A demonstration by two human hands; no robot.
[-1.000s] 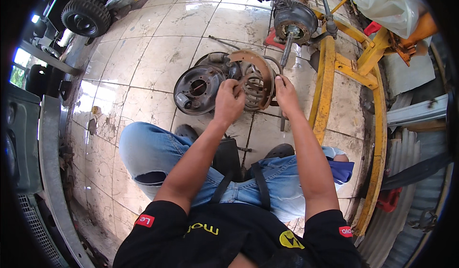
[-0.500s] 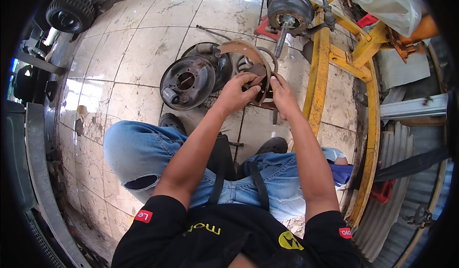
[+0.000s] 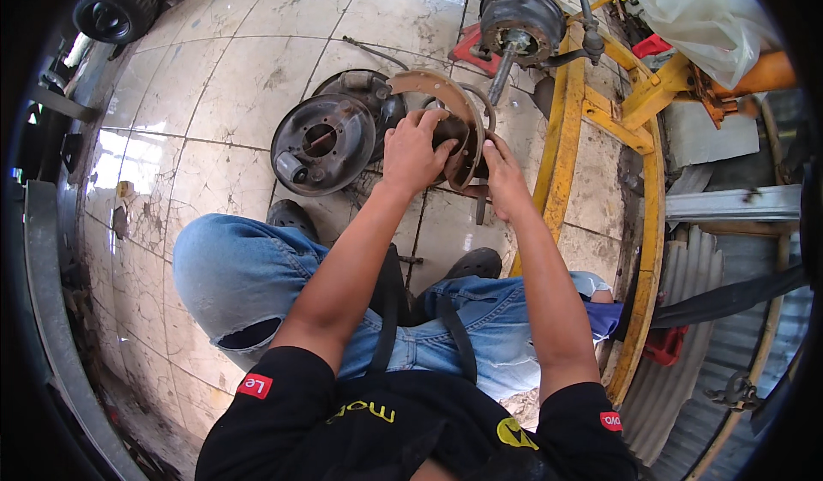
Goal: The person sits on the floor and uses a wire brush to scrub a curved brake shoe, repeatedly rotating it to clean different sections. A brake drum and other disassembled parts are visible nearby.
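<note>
I hold a curved, rusty brake shoe set [image 3: 453,104] up in front of me with both hands. My left hand [image 3: 414,149] grips the near side of the shoe, fingers curled over its edge. My right hand [image 3: 500,175] holds the lower right part, where a second shoe and a thin spring wire show. On the tiled floor just left of my hands lies a round dark brake backing plate [image 3: 320,143] with a brake drum [image 3: 364,91] behind it.
A wheel hub on an axle [image 3: 519,18] sits at the top, resting on a yellow metal frame [image 3: 573,129]. A tyre [image 3: 116,5] lies top left, a plastic bag [image 3: 703,9] top right. Corrugated sheet [image 3: 686,369] lies at right. My knees in jeans are below.
My hands have lifted the brake shoes off the backing plate and turned them upright; the view has tilted so floor parts sit lower and closer.
</note>
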